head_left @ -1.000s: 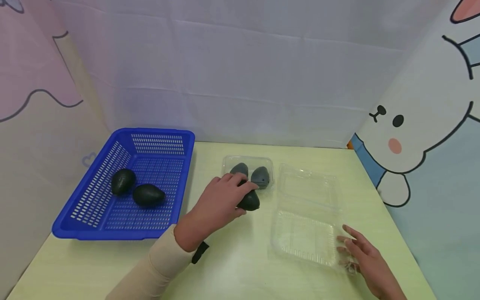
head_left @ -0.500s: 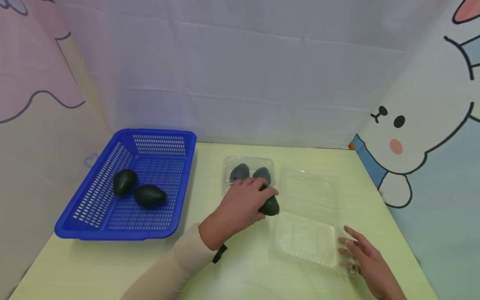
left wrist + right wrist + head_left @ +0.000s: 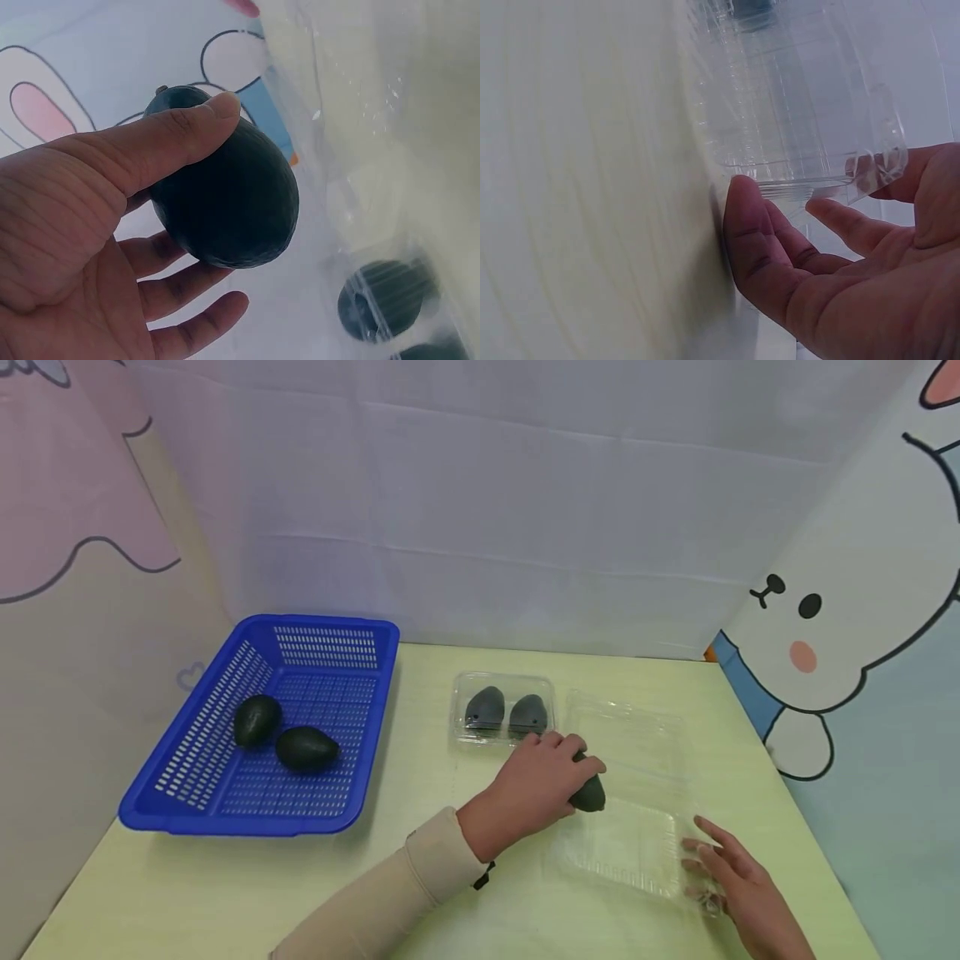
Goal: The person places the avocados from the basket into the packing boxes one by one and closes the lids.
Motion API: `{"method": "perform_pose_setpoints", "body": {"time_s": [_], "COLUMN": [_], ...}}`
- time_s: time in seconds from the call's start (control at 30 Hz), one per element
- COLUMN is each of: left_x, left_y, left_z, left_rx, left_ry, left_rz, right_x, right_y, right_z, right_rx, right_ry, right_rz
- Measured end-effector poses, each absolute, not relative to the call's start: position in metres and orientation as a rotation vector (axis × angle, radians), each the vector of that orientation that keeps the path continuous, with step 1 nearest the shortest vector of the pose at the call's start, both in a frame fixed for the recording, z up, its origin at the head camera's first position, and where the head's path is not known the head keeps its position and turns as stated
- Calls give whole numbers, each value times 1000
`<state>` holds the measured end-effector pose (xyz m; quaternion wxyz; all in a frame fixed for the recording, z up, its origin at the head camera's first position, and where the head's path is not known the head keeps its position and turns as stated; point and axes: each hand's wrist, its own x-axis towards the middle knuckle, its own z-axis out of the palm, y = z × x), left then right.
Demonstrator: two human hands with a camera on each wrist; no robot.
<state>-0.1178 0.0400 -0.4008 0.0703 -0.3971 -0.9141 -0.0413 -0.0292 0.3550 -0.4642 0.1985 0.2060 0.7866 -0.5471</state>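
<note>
My left hand [image 3: 543, 777] grips a dark green avocado [image 3: 588, 794] [image 3: 225, 199] and holds it over the near-left edge of an open clear plastic clamshell box [image 3: 626, 843]. Thumb and curled fingers wrap the avocado in the left wrist view. My right hand [image 3: 720, 864] [image 3: 817, 255] rests with straight fingers against the clamshell's near-right corner [image 3: 802, 161]. A smaller shut clear box [image 3: 501, 710] with two avocados stands just behind my left hand.
A blue plastic basket [image 3: 187, 785] at the left of the pale green table [image 3: 262, 893] contains two more avocados [image 3: 257, 719] [image 3: 306, 748]. White and cartoon-printed panels wall in the table at the back and both sides.
My left hand has carried the avocado rightward, from in front of the small shut box to the edge of the open clamshell. The right hand has stayed at the clamshell's corner.
</note>
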Motion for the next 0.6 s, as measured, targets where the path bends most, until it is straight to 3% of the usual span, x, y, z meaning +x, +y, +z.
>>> {"method": "perform_pose_setpoints", "body": {"time_s": [0.6], "left_x": [-116], "left_y": [88], "left_z": [-437], "left_rx": [-1280], "left_ry": [-2708], "left_rz": [55], "right_x": [-29], "right_y": [356], "right_z": [-468], "right_rx": [590], "right_ry": [2214], "right_rz": [-1498]}}
